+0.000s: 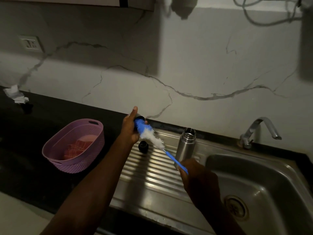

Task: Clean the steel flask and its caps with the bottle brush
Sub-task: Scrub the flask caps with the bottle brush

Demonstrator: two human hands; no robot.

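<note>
Over the drainboard (152,168), bottle brush (149,133) in steel cap (139,118); flask (185,145) uncapped

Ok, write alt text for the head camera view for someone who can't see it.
Left hand holds a steel cap while the right hand works a blue bottle brush into it. An open steel flask and black cap stand on the sink drainboard.

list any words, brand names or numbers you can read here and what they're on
None can be read.
Steel flask: plain body, no label showing.
Bottle brush: no print visible.
Purple basket: no lettering.
Wall socket: any marks too small and dim to read.
</note>
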